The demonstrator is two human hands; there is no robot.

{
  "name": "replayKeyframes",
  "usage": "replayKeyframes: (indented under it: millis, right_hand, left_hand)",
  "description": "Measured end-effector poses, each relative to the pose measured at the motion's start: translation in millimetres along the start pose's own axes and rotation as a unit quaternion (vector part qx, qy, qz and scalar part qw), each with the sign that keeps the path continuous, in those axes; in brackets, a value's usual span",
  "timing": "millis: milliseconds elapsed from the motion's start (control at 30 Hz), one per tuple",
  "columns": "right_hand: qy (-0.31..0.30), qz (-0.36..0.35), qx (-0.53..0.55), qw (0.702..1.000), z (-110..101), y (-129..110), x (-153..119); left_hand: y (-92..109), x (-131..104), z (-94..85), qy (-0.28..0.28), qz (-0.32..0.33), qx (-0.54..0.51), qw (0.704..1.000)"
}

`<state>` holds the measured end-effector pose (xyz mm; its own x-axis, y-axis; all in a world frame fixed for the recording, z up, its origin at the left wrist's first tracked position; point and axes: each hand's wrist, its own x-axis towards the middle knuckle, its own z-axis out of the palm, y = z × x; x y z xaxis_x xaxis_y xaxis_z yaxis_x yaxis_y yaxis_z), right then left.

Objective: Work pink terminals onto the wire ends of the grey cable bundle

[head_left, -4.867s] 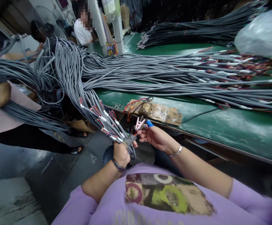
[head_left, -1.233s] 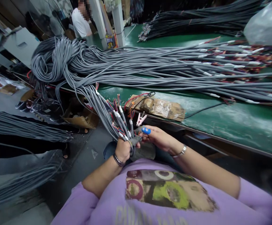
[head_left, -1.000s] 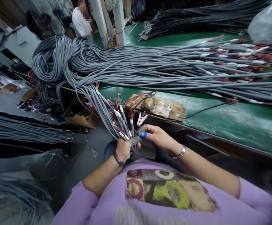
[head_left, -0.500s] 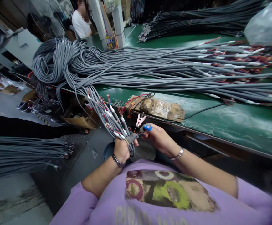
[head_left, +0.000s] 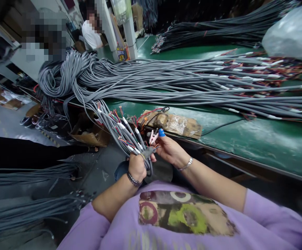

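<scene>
My left hand [head_left: 137, 167] is closed around a bundle of grey cables [head_left: 124, 133]. White bands and stripped, coloured wire ends show along the bundle. One grey cable end [head_left: 147, 152] points to the right out of my fist, with thin wires fanning from it. Close beside those wires is my right hand [head_left: 170, 150], its fingers bent and a blue cover on the thumb tip. What its fingertips hold, if anything, is hidden. A pale pink clip [head_left: 153, 136] at the bench edge sits right by my right thumb and fingers.
Long grey cables [head_left: 140, 80] lie across the green bench [head_left: 244, 139]. A wooden board [head_left: 174, 123] with red and black wires rests at its edge. Black cables [head_left: 213, 31] and a plastic bag [head_left: 291, 31] are behind. A person in white [head_left: 90, 34] is at the back.
My right hand has shifted left towards the clip and wire ends, with its thumb raised. The small dark piece at its fingertips no longer shows. At far left, the grey cables have spread into two bunches.
</scene>
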<state>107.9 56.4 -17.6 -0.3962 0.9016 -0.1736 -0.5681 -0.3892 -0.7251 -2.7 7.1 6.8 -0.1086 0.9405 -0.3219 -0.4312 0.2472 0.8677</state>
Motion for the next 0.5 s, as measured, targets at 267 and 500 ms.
replayKeyframes:
  millis: [267, 500]
  right_hand:
    - [0.095, -0.012, 0.1, 0.99, 7, 3, 3]
    - [0.022, 0.035, 0.069, 0.997, 3, -4, -8]
  left_hand:
    - [-5, 1, -3.1, 0.008, 0.006, 0.003, 1.0]
    - [-2, -4, -8.7, -0.002, 0.019, 0.009, 1.0]
